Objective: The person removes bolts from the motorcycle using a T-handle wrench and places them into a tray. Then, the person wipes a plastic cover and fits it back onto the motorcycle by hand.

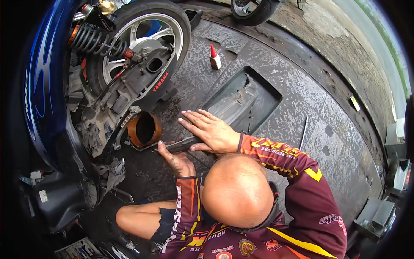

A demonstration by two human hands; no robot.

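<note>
My left hand [177, 160] is turned palm up, with its thumb raised and its fingers under a long, narrow dark piece, perhaps plastic trim [183, 143]. Across the top of that piece lies my right hand [212, 131], palm down, fingers stretched out. Just beyond my left fingers is a rusty brown ring-shaped part or can [145, 129] with a dark hollow. A dark tray [271, 113] sits past my right hand and holds a dusty grey panel [235, 103] and several small screws [249, 127].
A scooter rear wheel [183, 39], a swingarm cover marked YAMAHA [160, 81] and a coil shock absorber [97, 45] stand at the left. A red-capped glue bottle [215, 58] stands on the floor. A thin rod [304, 133] lies at right, tools [77, 249] at lower left.
</note>
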